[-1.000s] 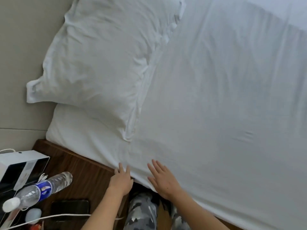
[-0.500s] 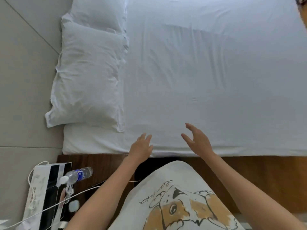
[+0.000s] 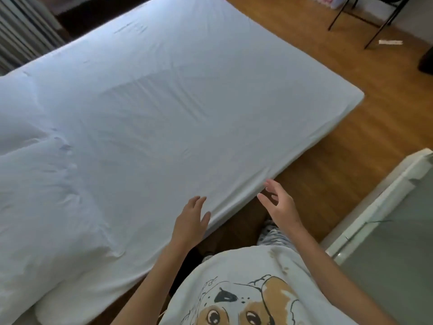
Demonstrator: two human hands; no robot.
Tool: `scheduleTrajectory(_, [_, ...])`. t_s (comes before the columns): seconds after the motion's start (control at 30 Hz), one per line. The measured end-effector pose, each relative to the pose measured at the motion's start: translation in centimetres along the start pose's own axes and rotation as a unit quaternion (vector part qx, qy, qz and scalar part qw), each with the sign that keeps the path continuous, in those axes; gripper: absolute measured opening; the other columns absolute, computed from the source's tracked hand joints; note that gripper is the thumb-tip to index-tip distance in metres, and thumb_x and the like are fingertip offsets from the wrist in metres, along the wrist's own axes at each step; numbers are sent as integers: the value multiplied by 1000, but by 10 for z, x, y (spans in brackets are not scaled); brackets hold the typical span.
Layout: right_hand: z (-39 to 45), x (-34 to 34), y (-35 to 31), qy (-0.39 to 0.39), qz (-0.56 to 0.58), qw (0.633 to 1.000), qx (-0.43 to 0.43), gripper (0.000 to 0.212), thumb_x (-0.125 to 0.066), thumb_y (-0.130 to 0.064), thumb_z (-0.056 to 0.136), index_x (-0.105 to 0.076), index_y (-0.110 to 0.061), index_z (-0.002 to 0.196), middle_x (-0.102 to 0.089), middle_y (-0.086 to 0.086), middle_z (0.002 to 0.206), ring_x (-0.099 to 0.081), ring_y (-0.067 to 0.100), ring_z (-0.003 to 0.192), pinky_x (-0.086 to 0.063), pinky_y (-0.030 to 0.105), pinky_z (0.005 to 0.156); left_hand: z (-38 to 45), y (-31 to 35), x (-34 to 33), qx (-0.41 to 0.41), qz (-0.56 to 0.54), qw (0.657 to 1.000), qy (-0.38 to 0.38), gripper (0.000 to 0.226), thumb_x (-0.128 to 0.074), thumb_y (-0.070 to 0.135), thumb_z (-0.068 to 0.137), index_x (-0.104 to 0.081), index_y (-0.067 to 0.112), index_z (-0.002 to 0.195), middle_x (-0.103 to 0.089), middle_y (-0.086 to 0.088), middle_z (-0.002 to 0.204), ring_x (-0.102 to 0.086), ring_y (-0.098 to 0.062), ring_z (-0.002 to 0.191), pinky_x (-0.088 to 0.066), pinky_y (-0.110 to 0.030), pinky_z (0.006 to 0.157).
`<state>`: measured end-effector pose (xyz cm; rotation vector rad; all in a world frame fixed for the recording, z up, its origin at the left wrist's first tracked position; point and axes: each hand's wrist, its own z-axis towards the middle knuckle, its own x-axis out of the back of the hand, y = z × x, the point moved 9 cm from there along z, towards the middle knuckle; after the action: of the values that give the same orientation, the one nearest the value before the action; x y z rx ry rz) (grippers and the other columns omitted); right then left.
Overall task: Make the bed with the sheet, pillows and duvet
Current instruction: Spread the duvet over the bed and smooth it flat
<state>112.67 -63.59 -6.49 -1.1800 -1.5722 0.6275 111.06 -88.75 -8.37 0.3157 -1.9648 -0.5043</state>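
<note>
A white sheet (image 3: 187,102) covers the whole mattress, stretched fairly flat with faint creases. Two white pillows lie at the left end: the near pillow (image 3: 44,212) and, beyond it, the far pillow (image 3: 16,111). My left hand (image 3: 191,221) hovers open over the near edge of the mattress, fingers spread. My right hand (image 3: 278,205) is open just off that edge, above the gap between bed and floor. Neither hand holds anything. No duvet is in view.
Wooden floor (image 3: 351,148) runs along the near side and foot of the bed. A pale cabinet or appliance (image 3: 386,231) stands close at my right. Black chair legs (image 3: 351,12) stand at the far right, and a curtain (image 3: 25,36) hangs at the far left.
My view has swung right, from the pillow end and bedside table toward the foot of the bed. Both hands have lifted off the sheet edge and stayed open.
</note>
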Motion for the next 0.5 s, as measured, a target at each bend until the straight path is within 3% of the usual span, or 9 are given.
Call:
scheduleTrajectory(0.2, [37,126,50,27,-25,999,-9,51,-59,-40,92,-45,-25,139,-50,-13,136,-46,1,121,-40,24,100,82,137,-39,-36,-54,998,-27,42,-49,31,99,-44,24,141,-45,8,142,-50,-6,120,-40,-23,95])
scheduleTrajectory(0.5, [80,354,137,177,64,975,-119,40,-59,-31,94,-51,-25,132,-56,-10,127,-52,3,115,-42,25,98,193,357,-116,-67,-134,983,-102,38,-54,28,97,-50,25,135,-56,6,131,-55,-8,112,-46,-27,97])
